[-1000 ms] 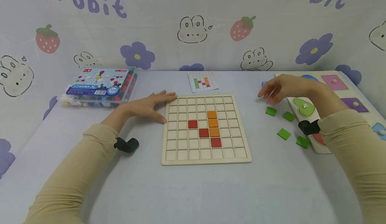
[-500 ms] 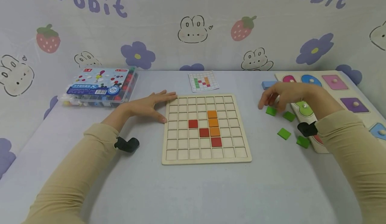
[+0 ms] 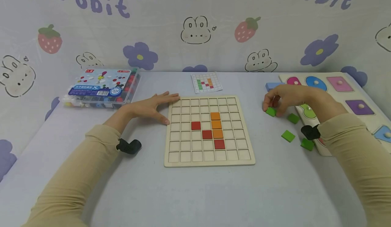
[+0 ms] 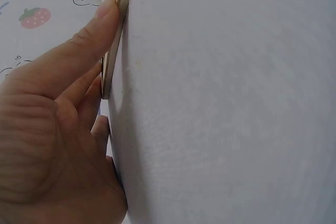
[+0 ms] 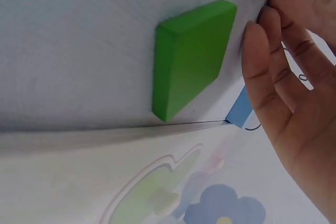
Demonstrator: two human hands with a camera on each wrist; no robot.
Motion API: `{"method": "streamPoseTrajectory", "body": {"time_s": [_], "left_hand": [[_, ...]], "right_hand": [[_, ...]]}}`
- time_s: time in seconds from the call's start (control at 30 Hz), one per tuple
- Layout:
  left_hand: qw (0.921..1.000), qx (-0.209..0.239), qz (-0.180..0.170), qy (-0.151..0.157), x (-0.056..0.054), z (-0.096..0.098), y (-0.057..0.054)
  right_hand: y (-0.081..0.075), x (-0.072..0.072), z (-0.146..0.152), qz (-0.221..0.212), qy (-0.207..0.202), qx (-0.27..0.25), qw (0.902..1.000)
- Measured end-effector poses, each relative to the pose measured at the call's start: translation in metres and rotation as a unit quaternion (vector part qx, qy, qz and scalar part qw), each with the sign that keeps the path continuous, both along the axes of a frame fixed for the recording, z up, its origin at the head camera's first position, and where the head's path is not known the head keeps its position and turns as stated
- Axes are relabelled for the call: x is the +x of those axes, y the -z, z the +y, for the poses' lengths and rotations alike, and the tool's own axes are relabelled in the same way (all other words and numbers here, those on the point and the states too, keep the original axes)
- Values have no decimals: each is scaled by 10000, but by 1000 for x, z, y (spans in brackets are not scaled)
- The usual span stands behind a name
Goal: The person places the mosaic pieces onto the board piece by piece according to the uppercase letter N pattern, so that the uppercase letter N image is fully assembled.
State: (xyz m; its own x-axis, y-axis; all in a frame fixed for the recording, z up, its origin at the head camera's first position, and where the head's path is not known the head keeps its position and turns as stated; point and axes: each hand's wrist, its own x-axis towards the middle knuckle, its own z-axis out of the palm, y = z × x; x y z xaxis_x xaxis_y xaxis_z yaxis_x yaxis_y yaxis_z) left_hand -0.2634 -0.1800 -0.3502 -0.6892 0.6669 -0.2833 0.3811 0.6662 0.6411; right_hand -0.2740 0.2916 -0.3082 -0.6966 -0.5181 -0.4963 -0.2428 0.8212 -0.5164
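A wooden grid board (image 3: 200, 164) lies in the middle of the table, with several red and orange square tiles in its cells. My left hand (image 3: 149, 108) rests at the board's far left corner, fingers spread straight and thumb touching the left edge. In the left wrist view the thumb (image 4: 84, 51) lies against the board's side (image 4: 112, 64). At the right, my right hand (image 3: 288, 98) pinches a green square tile (image 3: 270, 111) between thumb and fingers, at table level. Several more green tiles (image 3: 288, 136) lie just nearer; one green tile (image 5: 197, 59) looks large in the right wrist view.
A printed pattern card (image 3: 206, 83) lies behind the board. The clear box of coloured pieces (image 3: 102, 86) stands at the back left. On the right are a knobbed shape puzzle (image 3: 345, 118) and a blue block (image 3: 272, 85), partly behind my right hand.
My right hand has come down toward the nearby green tiles and taken hold of the farthest one, which has shifted slightly left. My left hand stays at the board.
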Motion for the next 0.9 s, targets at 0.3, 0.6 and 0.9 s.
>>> {"method": "streamPoseTrajectory", "body": {"time_s": [0.3,0.6,0.9], "left_hand": [[10000,-45,-23,-33,2,0,-1],[10000,-54,-15,-35,2,0,-2],[10000,-42,-27,-58,-1,1,0]], "right_hand": [[2,1,-5,222,152,92,9996],[2,1,-10,554,165,321,9978],[-10,3,-22,886,202,-6,9959]]}}
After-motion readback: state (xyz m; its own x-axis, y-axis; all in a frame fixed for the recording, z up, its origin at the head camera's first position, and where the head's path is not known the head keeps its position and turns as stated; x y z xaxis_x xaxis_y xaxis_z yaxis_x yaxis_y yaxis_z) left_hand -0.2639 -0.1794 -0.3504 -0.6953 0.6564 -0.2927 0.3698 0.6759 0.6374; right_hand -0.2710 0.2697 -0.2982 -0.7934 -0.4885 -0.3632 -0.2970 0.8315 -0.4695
